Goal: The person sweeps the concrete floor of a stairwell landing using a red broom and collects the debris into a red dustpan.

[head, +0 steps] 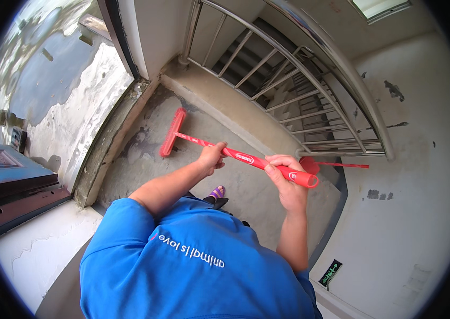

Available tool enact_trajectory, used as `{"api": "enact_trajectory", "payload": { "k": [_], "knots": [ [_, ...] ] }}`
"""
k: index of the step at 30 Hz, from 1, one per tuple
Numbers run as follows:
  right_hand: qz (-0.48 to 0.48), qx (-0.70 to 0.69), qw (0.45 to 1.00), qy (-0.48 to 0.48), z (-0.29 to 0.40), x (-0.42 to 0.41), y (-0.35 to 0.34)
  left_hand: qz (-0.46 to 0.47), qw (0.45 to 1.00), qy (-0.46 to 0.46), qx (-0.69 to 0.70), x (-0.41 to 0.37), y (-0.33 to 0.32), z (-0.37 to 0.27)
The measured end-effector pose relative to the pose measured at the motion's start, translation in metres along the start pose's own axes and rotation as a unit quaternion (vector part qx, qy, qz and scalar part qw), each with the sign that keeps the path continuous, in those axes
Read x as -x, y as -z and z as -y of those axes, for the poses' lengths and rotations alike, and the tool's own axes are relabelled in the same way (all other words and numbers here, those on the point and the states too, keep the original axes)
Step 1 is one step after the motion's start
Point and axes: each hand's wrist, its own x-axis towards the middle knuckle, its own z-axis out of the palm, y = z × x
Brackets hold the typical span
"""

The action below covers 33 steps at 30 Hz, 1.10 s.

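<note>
Both my hands grip the long handle of a red broom (239,156), held slantwise in front of me. Toward the middle of the handle, my left hand (211,158) is wrapped around it. My right hand (286,181) clasps the upper part, just below the end cap with its hanging loop. The broom's bristle head (173,132) is at the concrete floor (225,211) near the doorway; whether the bristles press on it I cannot tell. Behind my right hand is a red dustpan (309,165) with a thin handle, partly hidden by the broom.
A raised door sill (105,147) borders the landing on the left, with wet ground (53,75) outside and a blue door (13,164) standing open. Along the far side, a concrete curb (225,107) carries a metal stair railing (288,52). A scuffed white wall (404,159) rises at right.
</note>
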Motion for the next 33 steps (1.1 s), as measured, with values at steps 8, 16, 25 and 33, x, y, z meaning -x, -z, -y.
{"api": "enact_trajectory", "payload": {
  "k": [8, 16, 25, 33],
  "knots": [
    [-0.006, -0.077, 0.993, -0.092, -0.081, -0.062, -0.038, -0.190, 0.977, -0.081, -0.056, -0.109, 0.048, -0.055],
    [-0.086, -0.106, 0.970, -0.200, -0.104, -0.038, -0.019, -0.157, 0.963, 0.009, -0.220, -0.150, 0.036, -0.023],
    [-0.230, -0.019, 0.960, -0.156, -0.066, 0.036, 0.037, -0.063, 0.947, 0.035, -0.314, -0.095, -0.050, 0.042],
    [-0.298, 0.116, 0.932, -0.169, -0.004, 0.085, 0.056, 0.128, 0.907, 0.146, -0.375, -0.056, -0.102, 0.088]
  ]
}}
